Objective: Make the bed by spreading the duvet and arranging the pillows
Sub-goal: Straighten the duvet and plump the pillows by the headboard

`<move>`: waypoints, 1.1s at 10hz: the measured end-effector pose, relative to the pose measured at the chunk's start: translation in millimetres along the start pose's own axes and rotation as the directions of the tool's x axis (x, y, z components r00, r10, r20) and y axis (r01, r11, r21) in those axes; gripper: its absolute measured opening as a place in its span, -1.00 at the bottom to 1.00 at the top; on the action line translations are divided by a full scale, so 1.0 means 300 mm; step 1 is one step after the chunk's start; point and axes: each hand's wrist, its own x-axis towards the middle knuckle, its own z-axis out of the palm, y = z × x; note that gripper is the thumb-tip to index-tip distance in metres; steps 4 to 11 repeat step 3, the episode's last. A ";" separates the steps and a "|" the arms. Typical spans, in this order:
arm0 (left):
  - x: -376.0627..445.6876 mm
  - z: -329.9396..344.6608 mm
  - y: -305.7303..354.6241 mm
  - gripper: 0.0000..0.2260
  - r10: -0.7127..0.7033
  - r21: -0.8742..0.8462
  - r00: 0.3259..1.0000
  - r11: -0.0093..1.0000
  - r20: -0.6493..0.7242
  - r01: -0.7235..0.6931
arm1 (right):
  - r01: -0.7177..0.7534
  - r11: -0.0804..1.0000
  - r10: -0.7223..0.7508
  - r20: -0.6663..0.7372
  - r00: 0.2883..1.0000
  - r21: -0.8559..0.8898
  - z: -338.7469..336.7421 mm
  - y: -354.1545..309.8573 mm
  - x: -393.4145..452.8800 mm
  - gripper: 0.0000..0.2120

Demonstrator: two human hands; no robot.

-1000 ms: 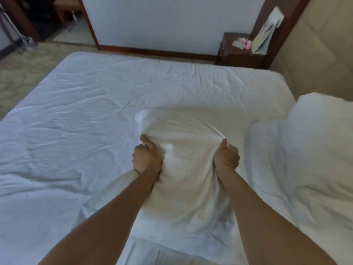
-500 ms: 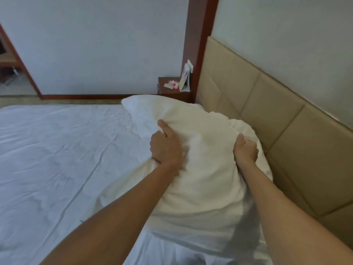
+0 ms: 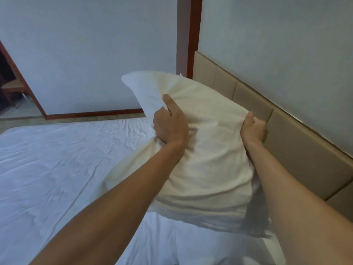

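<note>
Two hands carry one white pillow (image 3: 206, 150) in the air above the bed (image 3: 57, 169), up at the end by the padded headboard (image 3: 298, 150). The left hand (image 3: 170, 127) has its grip clenched on a bunch of the case, thumb laid up along the cloth; the right hand (image 3: 253, 129) grasps the opposite edge in the same way, its fingers hidden behind the fabric. Holding it by two opposite sides keeps the soft filling from folding over and leaves the pillow's lower end hanging slack toward the mattress — a sensible hold, I judge, for setting it down flat against the headboard or for giving it a shake to plump it. Its far corner stands tilted up toward the wall (image 3: 95, 54). Below it the sheet lies wrinkled and bare; no duvet shows on the part of the bed in view, so that part of the job looks undone — pillows first, it seems.
</note>
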 end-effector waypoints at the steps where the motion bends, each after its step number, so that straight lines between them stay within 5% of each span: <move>1: -0.102 0.036 -0.037 -0.48 -0.026 0.031 0.997 0.999 0.073 0.024 | 0.045 0.998 -0.050 -0.097 0.994 -0.053 -0.085 0.064 0.059 -0.52; 2: -0.227 0.062 -0.145 -0.50 -0.061 0.138 0.969 0.990 0.239 0.028 | -0.045 0.998 0.040 -0.128 0.991 -0.038 -0.150 0.184 0.097 -0.58; 3: -0.325 0.027 -0.362 -0.52 -0.355 0.572 0.775 0.820 0.523 -0.010 | -0.357 0.934 0.358 -0.019 0.934 0.023 -0.128 0.402 0.105 -0.63; 11: -0.325 0.027 -0.362 -0.52 -0.355 0.572 0.775 0.820 0.523 -0.010 | -0.357 0.934 0.358 -0.019 0.934 0.023 -0.128 0.402 0.105 -0.63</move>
